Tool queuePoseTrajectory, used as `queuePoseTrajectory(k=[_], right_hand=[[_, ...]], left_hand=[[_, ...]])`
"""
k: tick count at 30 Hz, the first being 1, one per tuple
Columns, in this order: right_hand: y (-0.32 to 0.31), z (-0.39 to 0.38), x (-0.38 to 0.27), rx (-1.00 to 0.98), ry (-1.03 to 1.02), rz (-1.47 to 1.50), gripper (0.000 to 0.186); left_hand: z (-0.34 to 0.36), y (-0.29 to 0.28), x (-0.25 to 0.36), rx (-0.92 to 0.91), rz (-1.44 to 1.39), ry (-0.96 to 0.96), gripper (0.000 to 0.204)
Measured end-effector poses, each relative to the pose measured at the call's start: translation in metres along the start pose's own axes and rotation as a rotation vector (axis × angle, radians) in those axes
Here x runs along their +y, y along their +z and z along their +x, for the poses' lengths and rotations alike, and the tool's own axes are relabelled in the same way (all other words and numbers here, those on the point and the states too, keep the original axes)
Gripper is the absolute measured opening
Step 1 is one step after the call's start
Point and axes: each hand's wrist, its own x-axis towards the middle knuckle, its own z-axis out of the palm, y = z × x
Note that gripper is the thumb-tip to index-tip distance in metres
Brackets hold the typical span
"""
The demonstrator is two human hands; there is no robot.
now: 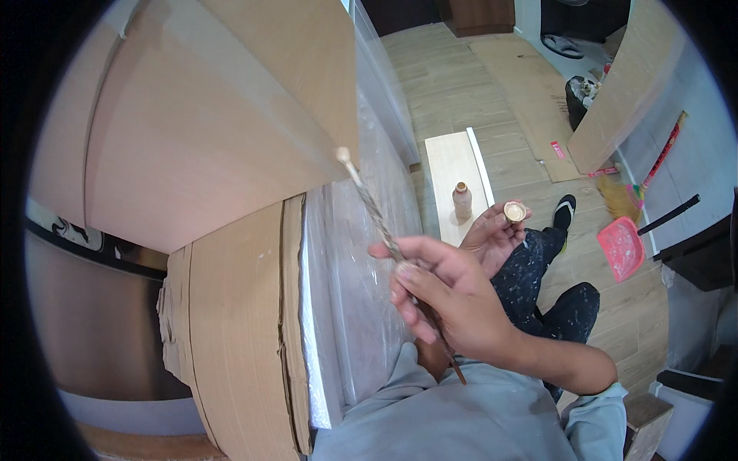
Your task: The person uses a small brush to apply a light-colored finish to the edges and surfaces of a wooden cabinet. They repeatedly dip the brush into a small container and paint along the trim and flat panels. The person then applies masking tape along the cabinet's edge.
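My right hand grips a long, thin twisted stick, held diagonally, with a pale knob at its upper end and a brown lower end. Behind it, my left hand holds a small round cap or shallow container, with pale material inside. Just left of that hand, an open bottle with pale, cloudy sides stands upright on a light wooden board.
Large beige panels, stacked cardboard and plastic-wrapped sheets line the left. A pink dustpan, broom and leaning panel stand right. Cardboard covers part of the tiled floor.
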Motion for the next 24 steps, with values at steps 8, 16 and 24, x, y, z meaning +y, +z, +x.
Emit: queuePoseTrajectory(k=[8, 16, 24], right_hand=[[-0.053, -0.105, -0.046, 0.252, -0.263, -0.629, 0.033], [-0.057, -0.148, -0.145, 0.389, -0.682, -2.272, 0.028], [-0.035, -0.14, -0.158, 0.141, -0.708, -2.618, 0.031]], left_hand=[[-0.003, 0.01, -0.002, 0.057, 0.005, 0.0, 0.037], [-0.007, 0.035, -0.015, -0.13, -0.16, -0.033, 0.04], [-0.013, 0.047, -0.015, -0.091, 0.154, 0.0, 0.044]])
